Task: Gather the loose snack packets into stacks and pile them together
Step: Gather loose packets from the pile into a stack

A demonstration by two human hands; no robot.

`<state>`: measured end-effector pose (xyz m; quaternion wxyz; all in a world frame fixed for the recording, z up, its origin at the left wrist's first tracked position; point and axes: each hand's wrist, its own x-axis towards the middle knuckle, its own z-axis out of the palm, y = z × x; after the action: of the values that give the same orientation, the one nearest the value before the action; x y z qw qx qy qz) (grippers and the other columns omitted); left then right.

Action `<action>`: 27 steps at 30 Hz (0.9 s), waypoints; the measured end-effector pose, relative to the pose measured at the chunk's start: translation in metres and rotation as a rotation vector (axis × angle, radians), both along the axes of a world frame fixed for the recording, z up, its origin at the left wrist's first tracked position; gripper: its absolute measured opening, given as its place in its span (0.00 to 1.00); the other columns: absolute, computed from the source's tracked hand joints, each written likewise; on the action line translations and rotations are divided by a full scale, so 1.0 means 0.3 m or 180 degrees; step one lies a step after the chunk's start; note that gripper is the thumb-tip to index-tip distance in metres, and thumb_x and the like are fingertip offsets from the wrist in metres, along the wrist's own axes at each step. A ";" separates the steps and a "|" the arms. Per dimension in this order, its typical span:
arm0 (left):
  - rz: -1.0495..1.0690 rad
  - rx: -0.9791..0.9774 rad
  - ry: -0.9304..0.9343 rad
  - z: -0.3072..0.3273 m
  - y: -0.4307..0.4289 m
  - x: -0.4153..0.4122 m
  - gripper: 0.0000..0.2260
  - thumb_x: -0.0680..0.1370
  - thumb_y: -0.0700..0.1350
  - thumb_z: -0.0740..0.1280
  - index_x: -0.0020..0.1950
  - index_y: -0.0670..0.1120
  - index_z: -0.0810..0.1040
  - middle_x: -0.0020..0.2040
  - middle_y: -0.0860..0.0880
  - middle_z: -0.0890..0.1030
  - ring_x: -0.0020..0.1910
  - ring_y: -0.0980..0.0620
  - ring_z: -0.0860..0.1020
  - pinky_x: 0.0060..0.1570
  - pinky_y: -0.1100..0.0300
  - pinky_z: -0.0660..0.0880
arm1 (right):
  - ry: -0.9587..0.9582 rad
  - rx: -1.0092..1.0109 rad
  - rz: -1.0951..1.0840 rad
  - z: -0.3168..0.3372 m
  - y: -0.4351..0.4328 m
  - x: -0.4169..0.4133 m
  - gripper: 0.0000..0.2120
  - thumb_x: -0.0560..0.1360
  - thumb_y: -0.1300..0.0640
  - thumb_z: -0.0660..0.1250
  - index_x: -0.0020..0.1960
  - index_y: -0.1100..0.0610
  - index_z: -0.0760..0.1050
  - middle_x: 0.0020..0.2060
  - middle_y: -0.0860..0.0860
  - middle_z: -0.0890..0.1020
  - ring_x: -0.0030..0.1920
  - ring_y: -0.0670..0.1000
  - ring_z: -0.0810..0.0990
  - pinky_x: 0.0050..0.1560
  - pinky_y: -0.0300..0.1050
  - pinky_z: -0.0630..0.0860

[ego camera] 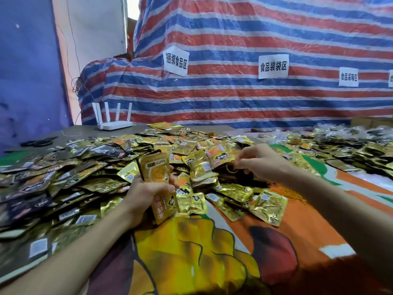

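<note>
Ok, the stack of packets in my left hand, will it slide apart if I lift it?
Probably slippery: the stack is glossy foil, and the packets sit fanned unevenly in the left hand. Likely light and a bit floppy, since each packet looks thin and crinkled. A firm grip around the middle should hold it.

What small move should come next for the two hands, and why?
Probably bring the right hand across to the stack of packets that the left hand grips upright. The right hand's fingers curl at a thin yellow loop on the pile, seemingly a band.
</note>
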<state>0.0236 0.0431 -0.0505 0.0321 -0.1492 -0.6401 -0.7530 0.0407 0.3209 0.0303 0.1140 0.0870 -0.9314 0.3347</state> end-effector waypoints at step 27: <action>-0.1379 0.1127 -0.0942 0.027 -0.082 -0.037 0.25 0.59 0.32 0.77 0.55 0.38 0.81 0.45 0.40 0.81 0.42 0.42 0.82 0.45 0.48 0.81 | -0.0986 -0.2809 0.1604 -0.195 -0.346 -0.142 0.09 0.77 0.66 0.64 0.39 0.61 0.77 0.36 0.54 0.77 0.35 0.48 0.74 0.35 0.39 0.70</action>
<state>0.0127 0.0185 -0.0423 -0.1971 -0.1630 -0.4501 -0.8556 -0.0018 0.2171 -0.0283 -0.0830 0.2014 -0.6582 0.7207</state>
